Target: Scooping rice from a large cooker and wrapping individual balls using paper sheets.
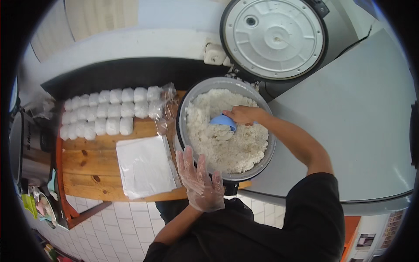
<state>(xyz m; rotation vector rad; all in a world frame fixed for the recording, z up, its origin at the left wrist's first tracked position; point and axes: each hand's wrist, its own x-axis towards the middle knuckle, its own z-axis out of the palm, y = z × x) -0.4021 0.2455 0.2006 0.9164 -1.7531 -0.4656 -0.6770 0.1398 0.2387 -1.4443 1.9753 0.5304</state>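
A large round rice cooker pot stands before me, filled with cooked white rice. Bare, my right hand grips a blue plastic scoop, whose bowl is pushed into the rice near the pot's middle. My left hand wears a clear plastic glove and is raised over the pot's near left rim, fingers spread, holding nothing. Left of the pot, a stack of white paper or plastic sheets lies on a wooden table. Behind the sheets, several white wrapped rice portions sit in three rows.
The cooker's open metal lid rises behind the pot. A grey appliance top is close on the right. Crumpled clear plastic lies beside the rows. At the far left are another pot and a bowl of utensils.
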